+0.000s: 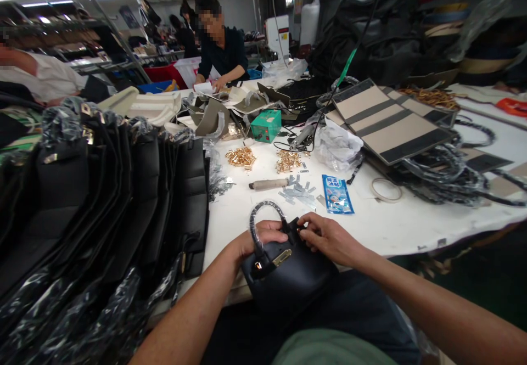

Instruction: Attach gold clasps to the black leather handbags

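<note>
The black handbag (294,280) sits just below and between the two hands, its top edge slanting away from the left wrist toward the right fingertips. From where I stand, the left hand (267,234) reaches through the plastic-wrapped handle (267,203), fingers close together; the right hand (327,237), nearer the far end, curls inward, pinching what I can't tell. Smooth leather-like sides, gold fitting (282,257) below the left fingers.
</note>
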The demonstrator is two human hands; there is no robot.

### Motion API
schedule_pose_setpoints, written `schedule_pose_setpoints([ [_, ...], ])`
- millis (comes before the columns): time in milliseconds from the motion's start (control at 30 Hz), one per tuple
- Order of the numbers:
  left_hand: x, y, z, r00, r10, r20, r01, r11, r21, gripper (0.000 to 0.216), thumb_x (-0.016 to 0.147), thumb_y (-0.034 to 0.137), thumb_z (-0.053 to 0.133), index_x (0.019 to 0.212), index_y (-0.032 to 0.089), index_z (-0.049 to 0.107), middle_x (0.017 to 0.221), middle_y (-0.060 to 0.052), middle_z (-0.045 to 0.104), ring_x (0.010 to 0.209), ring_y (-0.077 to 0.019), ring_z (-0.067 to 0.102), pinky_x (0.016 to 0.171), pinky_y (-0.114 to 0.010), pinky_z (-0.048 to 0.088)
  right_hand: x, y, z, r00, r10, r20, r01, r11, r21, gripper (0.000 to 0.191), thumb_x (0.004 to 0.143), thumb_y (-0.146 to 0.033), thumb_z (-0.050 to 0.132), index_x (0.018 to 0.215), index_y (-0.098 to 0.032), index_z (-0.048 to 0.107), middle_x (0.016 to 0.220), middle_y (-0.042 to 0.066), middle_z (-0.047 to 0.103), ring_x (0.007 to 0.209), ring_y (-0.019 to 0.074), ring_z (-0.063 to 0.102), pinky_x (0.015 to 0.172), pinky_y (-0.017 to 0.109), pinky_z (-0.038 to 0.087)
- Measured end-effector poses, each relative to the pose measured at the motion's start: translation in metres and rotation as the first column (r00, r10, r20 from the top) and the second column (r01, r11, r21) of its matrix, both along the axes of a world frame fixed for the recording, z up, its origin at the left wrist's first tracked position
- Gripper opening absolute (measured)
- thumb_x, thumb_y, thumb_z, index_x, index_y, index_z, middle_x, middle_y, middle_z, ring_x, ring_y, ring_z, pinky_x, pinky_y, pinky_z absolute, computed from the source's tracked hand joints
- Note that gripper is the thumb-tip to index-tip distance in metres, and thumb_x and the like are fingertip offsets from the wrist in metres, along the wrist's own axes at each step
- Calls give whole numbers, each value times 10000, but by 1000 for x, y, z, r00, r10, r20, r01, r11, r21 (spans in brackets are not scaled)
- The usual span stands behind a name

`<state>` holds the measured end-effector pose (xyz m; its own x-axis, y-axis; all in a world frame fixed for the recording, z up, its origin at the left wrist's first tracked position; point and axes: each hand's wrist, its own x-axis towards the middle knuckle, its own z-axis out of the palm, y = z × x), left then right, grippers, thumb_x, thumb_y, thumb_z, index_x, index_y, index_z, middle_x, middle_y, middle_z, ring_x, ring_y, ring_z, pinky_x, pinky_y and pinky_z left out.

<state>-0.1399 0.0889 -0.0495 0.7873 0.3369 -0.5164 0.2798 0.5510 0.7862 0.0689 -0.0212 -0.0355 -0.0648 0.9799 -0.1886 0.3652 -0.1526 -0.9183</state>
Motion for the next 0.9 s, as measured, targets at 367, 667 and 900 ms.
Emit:
schedule_pose_setpoints([
  [367,-3,4,-3,1000,-8,0,8,1000,-7,324,671,307,814,936,132,748,840,-72,739,683,-164,641,665,-267,457,-6,16,-5,999,-23,45,28,992,-126,135,859,-338,602,924,-227,565,611,-67,597,494,124,620,472,212,468],
  [667,-7,-11,16,991,126,-43,-118,982,150,294,602,328,811,811,128,757,704,-40,699,609,-138,588,602,-248,424,-23,-22,-2,972,-194,129,157,954,254,189,891,-396,603,1002,-243,599,757,-2,666,698,190,662,662,307,528],
  [900,-46,-31,102,957,285,56,-287,904,316,391,669,332,765,1010,142,752,848,-79,751,767,-204,669,736,-280,486,-68,-68,44,928,-53,368,-211,739,640,469,800,-479,715,1225,-309,617,1248,109,666,1136,326,619,952,458,511],
])
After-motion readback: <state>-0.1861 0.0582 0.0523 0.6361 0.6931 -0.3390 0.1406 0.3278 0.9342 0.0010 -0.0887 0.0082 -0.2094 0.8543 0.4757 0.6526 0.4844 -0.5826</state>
